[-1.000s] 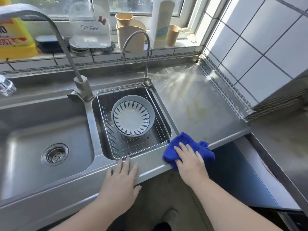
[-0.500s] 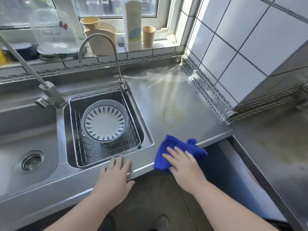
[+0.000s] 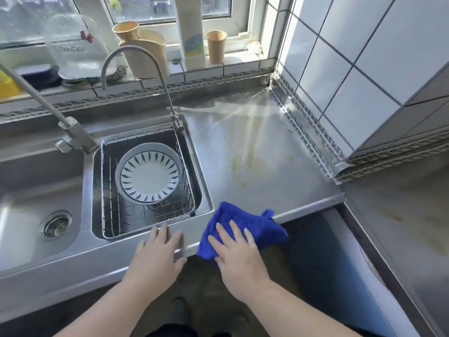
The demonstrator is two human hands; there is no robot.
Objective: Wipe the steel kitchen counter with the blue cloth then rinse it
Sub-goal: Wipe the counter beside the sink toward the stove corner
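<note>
**Cloth held at counter's front edge**

Leftward along the edge, the blue cloth [image 3: 239, 224] has been shifted. It is pressed flat under the right hand [image 3: 237, 254] on the steel counter [image 3: 262, 152]. The left hand [image 3: 158, 256] is laid flat, fingers straight, beside the sink [image 3: 206, 205].

Only one piece of lettering shows: pale letters on the clear plastic container [image 3: 75, 42] standing on the tiled window ledge [image 3: 206, 69] behind the sink. They appear mirrored, seen through the clear wall from behind, and read roughly as "neiRier" (the exact spelling cannot be told). The tall white bottle [image 3: 190, 32] on the same ledge carries a blue and green label, but its print is too blurred to read.
</note>
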